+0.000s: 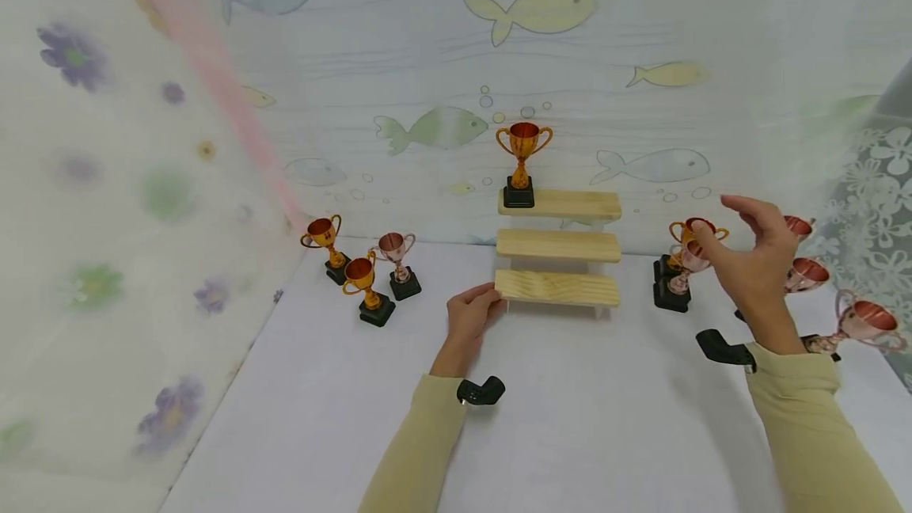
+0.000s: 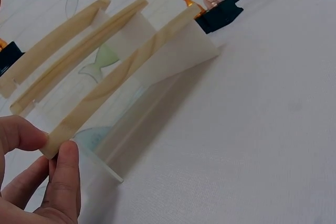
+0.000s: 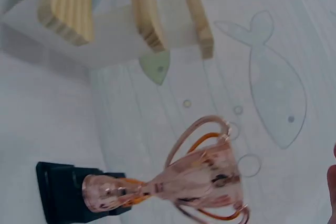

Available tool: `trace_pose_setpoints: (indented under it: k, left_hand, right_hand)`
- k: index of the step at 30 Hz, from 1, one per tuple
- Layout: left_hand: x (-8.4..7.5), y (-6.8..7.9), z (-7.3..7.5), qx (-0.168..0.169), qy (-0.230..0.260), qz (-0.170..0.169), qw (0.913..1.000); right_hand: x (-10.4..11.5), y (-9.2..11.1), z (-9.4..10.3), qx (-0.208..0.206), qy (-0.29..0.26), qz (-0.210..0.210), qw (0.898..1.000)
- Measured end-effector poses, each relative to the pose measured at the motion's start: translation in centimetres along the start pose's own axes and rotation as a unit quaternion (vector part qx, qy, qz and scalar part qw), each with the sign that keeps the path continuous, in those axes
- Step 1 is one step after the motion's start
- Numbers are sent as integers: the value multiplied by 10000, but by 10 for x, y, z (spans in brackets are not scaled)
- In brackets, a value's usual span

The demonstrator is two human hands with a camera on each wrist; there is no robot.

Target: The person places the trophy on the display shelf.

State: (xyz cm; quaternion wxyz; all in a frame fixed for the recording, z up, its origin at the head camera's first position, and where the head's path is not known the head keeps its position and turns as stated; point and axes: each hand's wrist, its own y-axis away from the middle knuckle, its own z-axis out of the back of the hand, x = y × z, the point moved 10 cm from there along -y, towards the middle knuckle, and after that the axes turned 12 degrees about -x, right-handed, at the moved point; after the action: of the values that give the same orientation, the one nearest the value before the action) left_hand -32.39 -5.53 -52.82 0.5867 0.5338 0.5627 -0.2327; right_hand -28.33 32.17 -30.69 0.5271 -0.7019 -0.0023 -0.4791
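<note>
While two yellow sleeves reach over the white table, the left hand pinches the left end of the bottom step of a three-step stand, its grip clasping the wood between thumb and fingers. To the right of the stand, the right hand is raised, its grip released, thumb and forefinger spread apart. Around that arm stand three trophies, partly hidden by the hand and sleeve. Between them and the stand is a pink trophy, with a gold trophy just behind it. Well to the left of the stand, two gold cups and a pink cup form a cluster. Farther back, a lone gold cup stands upright on the top step's left end, before a fish-print backdrop.
</note>
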Motion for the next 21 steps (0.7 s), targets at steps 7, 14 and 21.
trace_pose_setpoints:
  k: [7,14,21]
  left_hand:
    - [-2,0,-1,45,20,-18,10000]
    - [-1,-1,0,5,30,113,9999]
    - [0,0,0,-41,80,162,9998]
  right_hand:
    - [-56,19,29,-377,726,-408,9958]
    - [-77,39,34,-396,1129,-897,9888]
    - [-100,57,33,-524,1050,-1808,9765]
